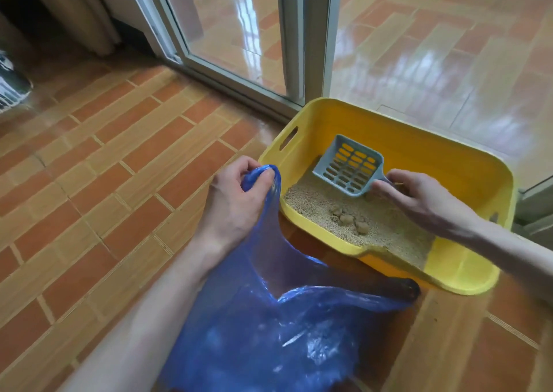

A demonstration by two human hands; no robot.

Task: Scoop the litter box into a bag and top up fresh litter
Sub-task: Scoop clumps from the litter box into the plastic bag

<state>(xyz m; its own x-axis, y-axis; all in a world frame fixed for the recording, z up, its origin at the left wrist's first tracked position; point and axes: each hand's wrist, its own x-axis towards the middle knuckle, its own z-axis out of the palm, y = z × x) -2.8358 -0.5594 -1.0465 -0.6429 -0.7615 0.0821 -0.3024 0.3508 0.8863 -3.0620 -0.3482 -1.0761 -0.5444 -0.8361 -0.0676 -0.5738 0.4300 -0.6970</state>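
Note:
A yellow litter box (466,170) sits on the tiled floor, tilted toward me. Beige litter (386,233) covers its near side, with a few darker clumps (350,221) in the middle. My right hand (419,200) grips the handle of a grey-blue slotted scoop (350,167), which is raised above the litter and empty. My left hand (236,200) pinches the top edge of a translucent blue plastic bag (284,326), holding it up beside the box's left rim. The bag spreads over the floor below, in front of the box.
A glass sliding door with a pale metal frame (293,32) stands just behind the box. Wet-looking tiles (449,47) lie beyond it. A dark striped object (12,83) rests at the far left. Brick-pattern floor (119,167) stretches to the left.

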